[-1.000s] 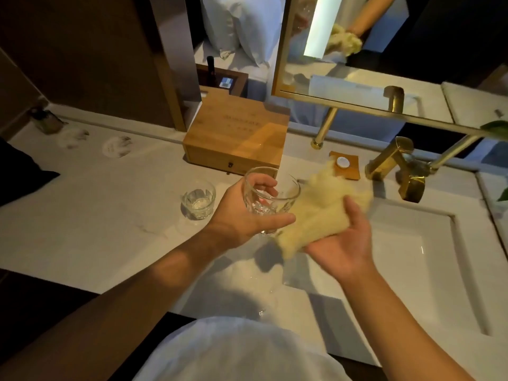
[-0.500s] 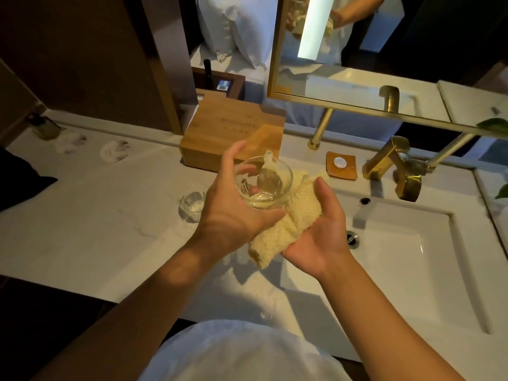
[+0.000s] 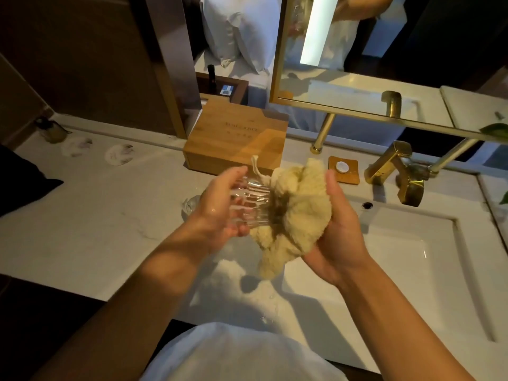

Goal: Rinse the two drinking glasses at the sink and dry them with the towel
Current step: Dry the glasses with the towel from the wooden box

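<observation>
My left hand (image 3: 220, 207) grips a clear ribbed drinking glass (image 3: 254, 200), tipped on its side with its mouth toward the right. A pale yellow towel (image 3: 299, 213) is stuffed into that mouth, and my right hand (image 3: 338, 229) holds the towel bunched against the glass. Both hands hover above the counter, just left of the sink basin (image 3: 406, 259). The second glass (image 3: 191, 206) stands on the counter behind my left hand, mostly hidden by it.
A wooden box (image 3: 236, 141) sits at the back of the white counter (image 3: 96, 215). A gold faucet (image 3: 395, 171) and a soap dish (image 3: 343, 169) stand behind the basin. Water drops lie on the counter near the front edge. A mirror hangs above.
The glass has turned from upright to lying sideways in my left hand. The towel has gone from beside and under the glass into its mouth, with my right hand closing around it.
</observation>
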